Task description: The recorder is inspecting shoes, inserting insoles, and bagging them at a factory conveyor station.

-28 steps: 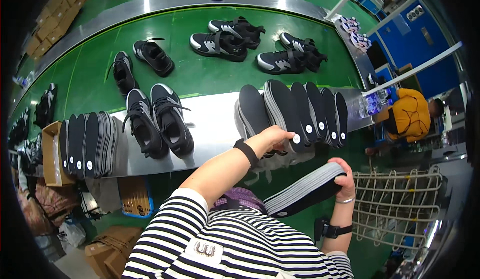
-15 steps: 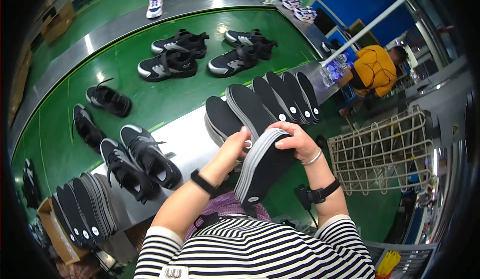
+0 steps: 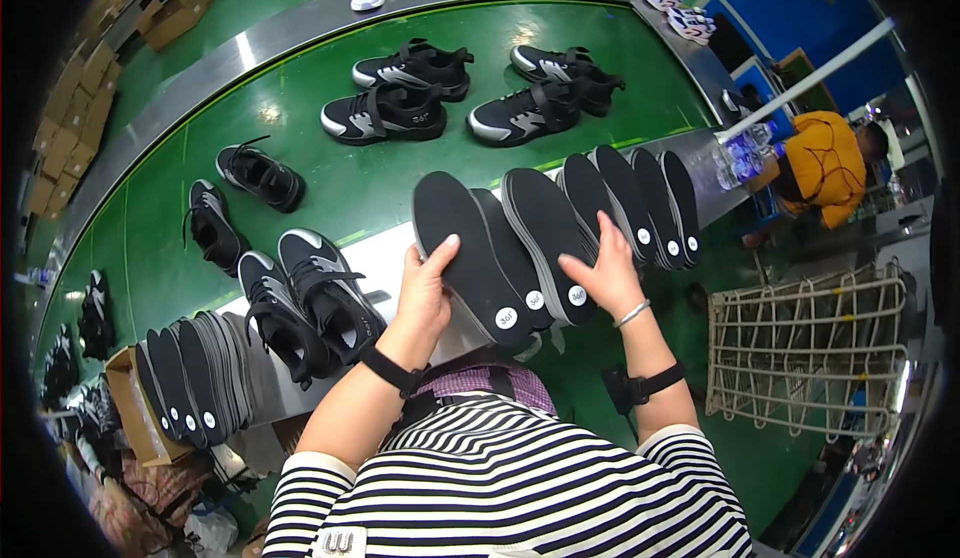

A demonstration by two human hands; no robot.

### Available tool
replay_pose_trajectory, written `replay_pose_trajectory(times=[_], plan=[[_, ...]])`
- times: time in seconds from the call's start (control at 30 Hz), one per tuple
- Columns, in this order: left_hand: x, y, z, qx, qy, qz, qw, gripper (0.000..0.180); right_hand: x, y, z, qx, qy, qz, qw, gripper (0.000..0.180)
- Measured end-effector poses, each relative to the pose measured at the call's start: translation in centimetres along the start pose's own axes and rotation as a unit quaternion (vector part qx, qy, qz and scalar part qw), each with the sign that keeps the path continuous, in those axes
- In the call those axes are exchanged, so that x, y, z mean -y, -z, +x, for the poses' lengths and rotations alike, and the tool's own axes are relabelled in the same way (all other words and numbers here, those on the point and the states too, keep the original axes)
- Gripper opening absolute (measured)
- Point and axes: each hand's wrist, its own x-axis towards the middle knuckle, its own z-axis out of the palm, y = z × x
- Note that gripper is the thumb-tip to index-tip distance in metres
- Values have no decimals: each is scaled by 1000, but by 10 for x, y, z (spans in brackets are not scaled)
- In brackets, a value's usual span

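Note:
My left hand (image 3: 425,293) grips a stack of black insoles (image 3: 468,243) by its left edge, thumb on top. The stack's upper face shows a round white label at the heel. Under and beside it is another black insole (image 3: 500,233), partly covered. To the right, my right hand (image 3: 610,276) has its fingers spread and holds nothing. Its thumb lies at the edge of a neighbouring insole stack (image 3: 540,218) with grey layers; whether it touches is hard to tell. More black insoles (image 3: 655,198) lean in a row beyond the right hand.
Black-and-silver shoes (image 3: 330,293) stand left of my left hand, with more pairs (image 3: 385,113) on the green belt (image 3: 330,193). A cardboard box (image 3: 135,408) of insoles sits at lower left. A wire rack (image 3: 800,358) stands right. A person in orange (image 3: 825,168) is at far right.
The bent insole stack has left my right hand, which is now spread beside the row. My left hand now holds a stack lying flat. The view has shifted slightly.

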Motion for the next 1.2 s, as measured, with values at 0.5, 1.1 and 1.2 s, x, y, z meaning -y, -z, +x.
replay_pose_trajectory(times=[0.5,1.1,1.2], plan=[[40,-26,35,-95,58,62,992,46,15,-11,3,113,-51,-48,991,88],[-73,33,-40,105,-114,322,934,48,76,20,13,54,126,139,981,44],[-110,84,-74,-37,-232,490,840,32,136,-5,38,149,292,83,941,41]])
